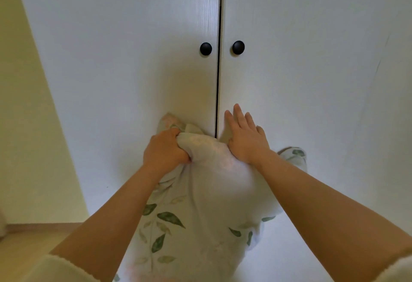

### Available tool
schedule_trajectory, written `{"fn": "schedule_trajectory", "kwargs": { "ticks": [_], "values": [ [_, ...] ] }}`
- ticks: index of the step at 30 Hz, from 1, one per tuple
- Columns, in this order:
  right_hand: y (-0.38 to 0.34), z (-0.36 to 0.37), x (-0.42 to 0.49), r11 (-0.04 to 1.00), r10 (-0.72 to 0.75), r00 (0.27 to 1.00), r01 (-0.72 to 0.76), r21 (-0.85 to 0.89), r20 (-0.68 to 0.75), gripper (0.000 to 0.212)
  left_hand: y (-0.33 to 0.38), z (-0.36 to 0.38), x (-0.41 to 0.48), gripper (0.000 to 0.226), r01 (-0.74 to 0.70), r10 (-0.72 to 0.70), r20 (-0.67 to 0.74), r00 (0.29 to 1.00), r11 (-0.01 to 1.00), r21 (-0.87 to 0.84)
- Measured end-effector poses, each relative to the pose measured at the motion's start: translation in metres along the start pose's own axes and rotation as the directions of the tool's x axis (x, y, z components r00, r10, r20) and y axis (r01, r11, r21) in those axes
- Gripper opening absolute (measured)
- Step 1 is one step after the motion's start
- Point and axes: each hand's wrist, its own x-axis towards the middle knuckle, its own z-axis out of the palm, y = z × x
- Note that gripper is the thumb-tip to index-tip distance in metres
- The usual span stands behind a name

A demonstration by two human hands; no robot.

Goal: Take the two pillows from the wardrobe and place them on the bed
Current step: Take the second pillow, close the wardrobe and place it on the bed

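A person is standing close against a white wardrobe (111,58), looking down its front; both doors are sitting closed, meeting at a thin dark gap (218,81) down the middle; a black knob (205,48) is sitting on the left door just beside that gap, and a second black knob (238,47) is sitting on the right door at the same height.

The pillow (200,203), pale with green leaves printed on it, is hanging between the two bare forearms, its top edge lying against the lower part of the doors, across the gap and well below the knobs; the left hand (166,148) is gripping the pillow's upper left part, fingers curled tightly and bunching the cloth into a fistful; a loose corner (169,120) is sticking up above that fist against the left door.

The right hand (245,139) is lying flat on the right door just beside the gap, its fingers (238,114) straight and slightly apart, its heel resting on the pillow's top; another leaf-printed corner (293,154) is showing past the right wrist, and I cannot tell whether it belongs to the same pillow.

A pale yellow wall (17,125) is running along the wardrobe's left edge; a light wooden floor (26,243) is showing below it; cream sleeves (55,268) are pushed up both arms.
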Motion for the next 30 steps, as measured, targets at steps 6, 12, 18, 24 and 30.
{"fn": "schedule_trajectory", "kwargs": {
  "ticks": [6,12,18,24,30],
  "values": [
    [0.01,0.004,0.017,1.0,-0.01,0.998,0.011,-0.002,0.064,0.074,-0.004,0.012,0.01,0.04,0.007,-0.007,-0.015,1.0,1.0,0.009],
    [0.014,0.012,0.026,0.999,-0.019,0.998,0.021,-0.032,0.059,0.074,-0.005,0.019,0.016,0.046,0.019,-0.019,-0.001,1.0,1.0,-0.01],
    [0.023,0.014,0.028,0.995,-0.061,0.995,0.067,-0.071,0.081,0.066,-0.008,0.027,0.019,0.039,0.038,-0.037,0.043,0.998,0.999,-0.025],
    [0.014,0.013,0.008,0.958,-0.119,0.988,0.089,0.274,0.096,0.043,-0.012,0.033,0.009,0.042,0.038,-0.037,0.064,0.997,0.999,-0.023],
    [0.035,0.049,-0.044,0.947,-0.217,0.928,0.125,0.294,0.304,0.079,-0.02,0.038,-0.02,0.036,0.069,-0.049,0.182,0.982,0.992,-0.105]
  ]
}}
